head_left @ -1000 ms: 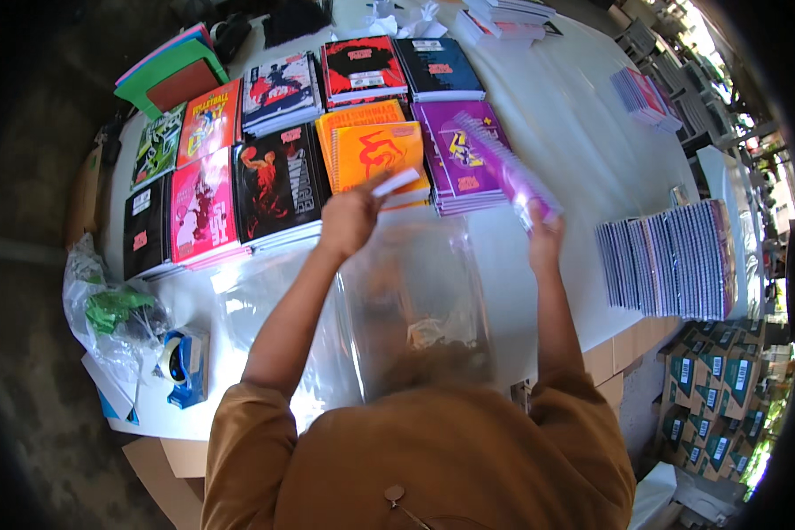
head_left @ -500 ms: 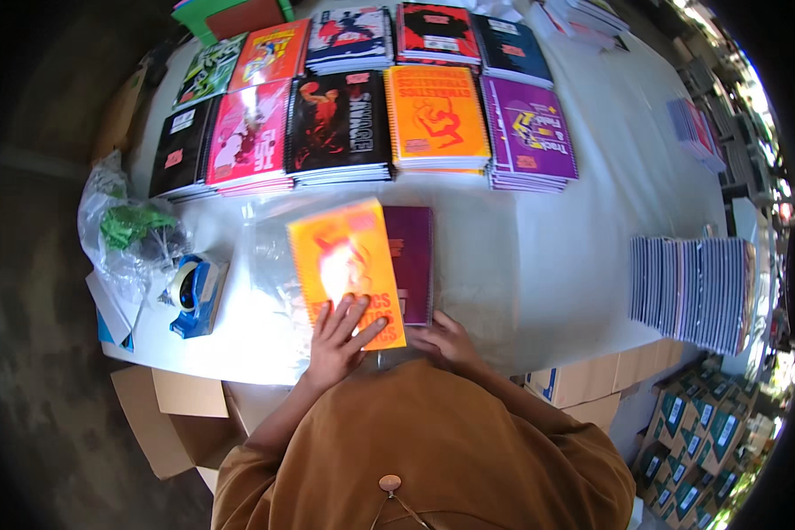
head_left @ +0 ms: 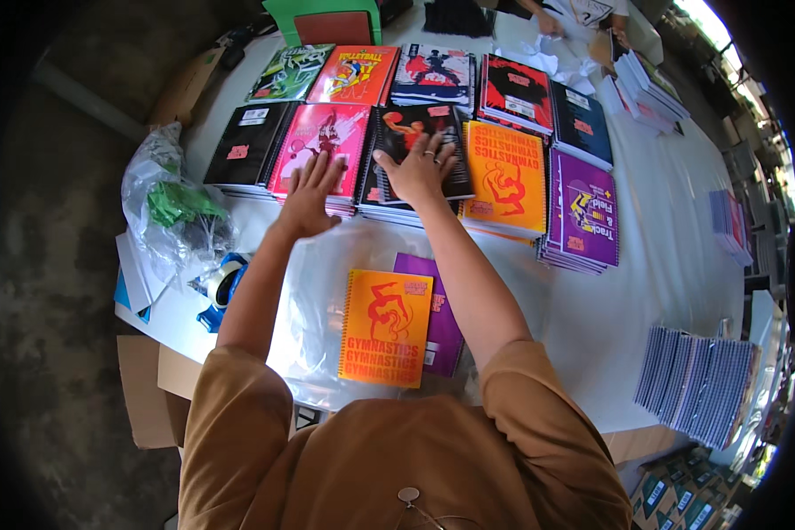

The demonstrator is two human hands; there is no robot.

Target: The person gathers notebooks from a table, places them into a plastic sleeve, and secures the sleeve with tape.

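Observation:
Resting on the near end of a pink spiral notebook point(head_left: 331, 132) is my left hand point(head_left: 309, 199), fingers spread. My right hand point(head_left: 418, 174) lies with fingers apart over a black notebook with a basketball figure point(head_left: 442, 119). That black notebook sits askew on top of its stack, turned from the ones beneath. Close to my body, a loose orange gymnastics notebook point(head_left: 387, 327) lies face up, partly covering a purple notebook point(head_left: 444, 327). A clear plastic sheet or bag point(head_left: 314, 305) is under and beside them.
More notebook stacks, such as an orange one point(head_left: 506, 177) and a purple one point(head_left: 585, 208), form two rows. At left are a plastic bag with green contents point(head_left: 181, 208) and a blue tape dispenser point(head_left: 221, 287). A notebook pile point(head_left: 696, 384) stands right; another person's hand point(head_left: 549, 24) shows far back.
My left hand has let go of the orange notebook, now lying over the purple one. Both hands have reached forward to the stacks, and the top black notebook has been turned askew.

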